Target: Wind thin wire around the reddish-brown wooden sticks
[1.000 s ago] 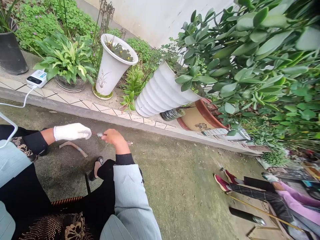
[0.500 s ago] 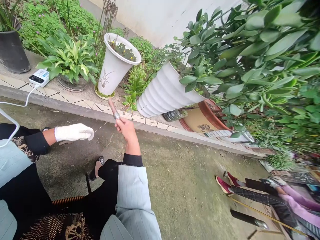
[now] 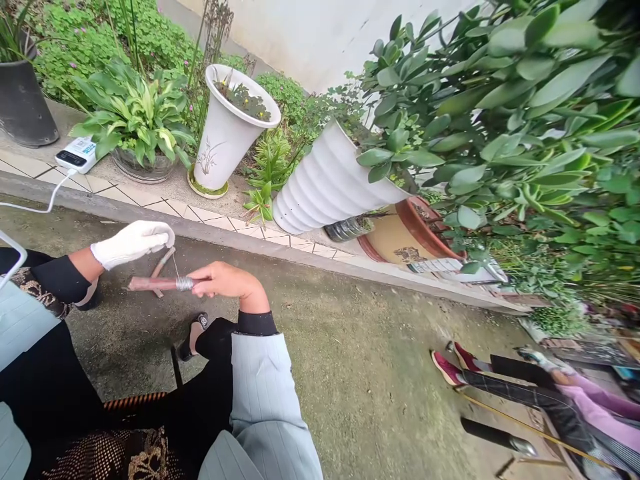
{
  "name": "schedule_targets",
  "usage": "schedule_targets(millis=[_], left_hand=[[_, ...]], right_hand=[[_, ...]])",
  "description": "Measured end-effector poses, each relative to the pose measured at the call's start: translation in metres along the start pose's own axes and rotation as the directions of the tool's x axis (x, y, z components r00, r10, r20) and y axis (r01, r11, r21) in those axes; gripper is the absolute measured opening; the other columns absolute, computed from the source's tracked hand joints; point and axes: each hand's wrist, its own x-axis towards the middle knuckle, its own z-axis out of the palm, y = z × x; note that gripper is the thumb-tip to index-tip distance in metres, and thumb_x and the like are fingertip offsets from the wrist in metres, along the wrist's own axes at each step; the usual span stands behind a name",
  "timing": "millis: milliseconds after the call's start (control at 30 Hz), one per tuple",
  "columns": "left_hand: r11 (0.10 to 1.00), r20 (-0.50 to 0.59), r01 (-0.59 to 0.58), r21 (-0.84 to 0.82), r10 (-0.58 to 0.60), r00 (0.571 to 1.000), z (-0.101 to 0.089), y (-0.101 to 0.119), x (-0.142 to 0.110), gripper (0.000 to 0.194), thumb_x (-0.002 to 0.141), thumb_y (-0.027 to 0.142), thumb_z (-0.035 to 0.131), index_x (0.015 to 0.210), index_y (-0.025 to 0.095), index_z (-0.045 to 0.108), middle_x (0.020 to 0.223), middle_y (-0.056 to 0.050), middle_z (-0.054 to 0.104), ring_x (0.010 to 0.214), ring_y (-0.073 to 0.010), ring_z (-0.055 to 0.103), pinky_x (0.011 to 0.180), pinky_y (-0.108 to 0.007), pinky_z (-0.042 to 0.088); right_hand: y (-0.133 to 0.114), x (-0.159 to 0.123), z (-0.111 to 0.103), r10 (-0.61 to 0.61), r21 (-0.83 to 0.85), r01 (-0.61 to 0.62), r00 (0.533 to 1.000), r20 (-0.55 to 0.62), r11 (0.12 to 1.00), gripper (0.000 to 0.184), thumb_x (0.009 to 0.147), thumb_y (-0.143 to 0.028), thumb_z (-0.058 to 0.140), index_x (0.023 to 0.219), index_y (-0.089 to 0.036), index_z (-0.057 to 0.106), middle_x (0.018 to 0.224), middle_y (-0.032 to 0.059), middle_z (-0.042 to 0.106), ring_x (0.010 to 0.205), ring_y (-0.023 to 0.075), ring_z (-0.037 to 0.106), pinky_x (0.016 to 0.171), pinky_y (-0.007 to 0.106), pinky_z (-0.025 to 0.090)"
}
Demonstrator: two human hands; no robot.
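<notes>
My right hand, bare, is closed around a reddish-brown stick that lies level and points left; a band of thin wire is wound round it beside my fingers. My left hand, in a white glove, is closed just above the stick. A strand of wire runs from the glove down to the band. A second curved brown stick shows under the glove; whether the glove holds it I cannot make out.
Tiled ledge ahead carries a white flared pot, a ribbed white pot, a leafy plant, a black pot and a white power bank with cable. Another person's legs and red shoes at lower right.
My right hand swung the stick from pointing up to lying level and leftward. My gloved left hand rose and closed on the wire above it.
</notes>
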Motion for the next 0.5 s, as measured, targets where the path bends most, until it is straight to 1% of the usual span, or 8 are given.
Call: schedule_targets(millis=[33, 67, 133, 167, 233, 300, 367, 500], left_hand=[[1.0, -0.014, -0.004, -0.018, 0.004, 1.0, 0.002, -0.002, 0.0, 0.033, 0.088, 0.041, 0.048, 0.092, 0.01, 0.058, 0.08, -0.005, 0.059, 0.064, -0.0118, 0.048, 0.059, -0.022, 0.042], [1.0, 0.0, -0.008, -0.02, 0.008, 1.0, 0.005, -0.002, 0.0, 0.032, 0.089, 0.04, 0.047, 0.093, 0.01, 0.058, 0.08, -0.005, 0.059, 0.065, -0.0121, 0.048, 0.061, -0.022, 0.042], [0.999, 0.121, -0.032, 0.024, 0.029, 0.992, 0.012, -0.002, 0.0, 0.032, 0.091, 0.038, 0.046, 0.092, 0.009, 0.059, 0.082, -0.005, 0.06, 0.07, -0.0129, 0.049, 0.066, -0.023, 0.042], [0.996, 0.218, -0.064, 0.069, 0.048, 0.975, 0.016, -0.001, -0.001, 0.032, 0.092, 0.037, 0.044, 0.09, 0.009, 0.059, 0.082, -0.005, 0.06, 0.071, -0.0131, 0.049, 0.068, -0.023, 0.042], [0.979, 0.378, -0.137, 0.15, 0.071, 0.923, 0.023, 0.002, -0.002, 0.032, 0.093, 0.034, 0.042, 0.086, 0.009, 0.06, 0.081, -0.004, 0.06, 0.071, -0.013, 0.049, 0.07, -0.022, 0.04], [0.961, 0.425, -0.189, 0.2, 0.089, 0.901, 0.026, 0.004, -0.002, 0.032, 0.094, 0.032, 0.04, 0.085, 0.009, 0.06, 0.079, -0.003, 0.059, 0.07, -0.0126, 0.049, 0.069, -0.022, 0.039], [0.946, 0.427, -0.216, 0.24, 0.097, 0.899, 0.026, 0.007, -0.002, 0.032, 0.094, 0.032, 0.039, 0.085, 0.009, 0.06, 0.078, -0.002, 0.059, 0.07, -0.0123, 0.049, 0.069, -0.021, 0.037], [0.922, 0.474, -0.25, 0.295, 0.086, 0.876, 0.024, 0.009, -0.003, 0.031, 0.095, 0.03, 0.039, 0.085, 0.01, 0.061, 0.077, -0.001, 0.059, 0.068, -0.0109, 0.048, 0.068, -0.019, 0.035]], right_hand=[[-0.001, -0.005, -0.001, -0.079, 0.089, 0.088, 0.992, -0.102, 0.992, 0.026, 0.08, -0.032, 0.059, 0.1, -0.016, 0.066, 0.07, -0.0026, 0.057, 0.055, 0.0068, 0.045, 0.055, 0.02, 0.036], [-0.002, -0.008, -0.003, -0.131, 0.154, 0.172, 0.961, -0.245, 0.973, 0.028, 0.08, -0.034, 0.058, 0.1, -0.016, 0.065, 0.072, -0.0021, 0.056, 0.055, 0.0067, 0.044, 0.055, 0.02, 0.036], [0.001, -0.011, -0.009, -0.137, 0.199, 0.28, 0.837, -0.529, 0.939, 0.029, 0.082, -0.038, 0.054, 0.097, -0.015, 0.063, 0.074, -0.001, 0.055, 0.055, 0.0067, 0.042, 0.054, 0.021, 0.036], [0.005, -0.011, -0.012, -0.1, 0.19, 0.277, 0.772, -0.628, 0.942, 0.028, 0.083, -0.039, 0.052, 0.094, -0.015, 0.062, 0.074, -0.0008, 0.055, 0.054, 0.0068, 0.041, 0.053, 0.021, 0.035], [0.014, -0.007, -0.018, 0.001, 0.134, 0.141, 0.683, -0.73, 0.981, 0.027, 0.083, -0.039, 0.051, 0.09, -0.015, 0.062, 0.071, -0.0014, 0.054, 0.054, 0.0076, 0.041, 0.053, 0.021, 0.034], [0.023, -0.003, -0.022, 0.094, 0.037, -0.101, 0.656, -0.749, 0.994, 0.024, 0.082, -0.037, 0.052, 0.087, -0.016, 0.063, 0.067, -0.0021, 0.054, 0.055, 0.009, 0.042, 0.054, 0.021, 0.034], [0.028, -0.001, -0.023, 0.147, -0.086, -0.31, 0.654, -0.742, 0.947, 0.023, 0.083, -0.036, 0.052, 0.085, -0.017, 0.066, 0.066, -0.0015, 0.057, 0.059, 0.0105, 0.046, 0.057, 0.022, 0.033], [0.022, 0.004, -0.016, 0.243, -0.264, -0.538, 0.694, -0.678, 0.801, 0.023, 0.084, -0.036, 0.054, 0.086, -0.019, 0.068, 0.075, 0.0022, 0.064, 0.065, 0.0127, 0.051, 0.059, 0.023, 0.032]])
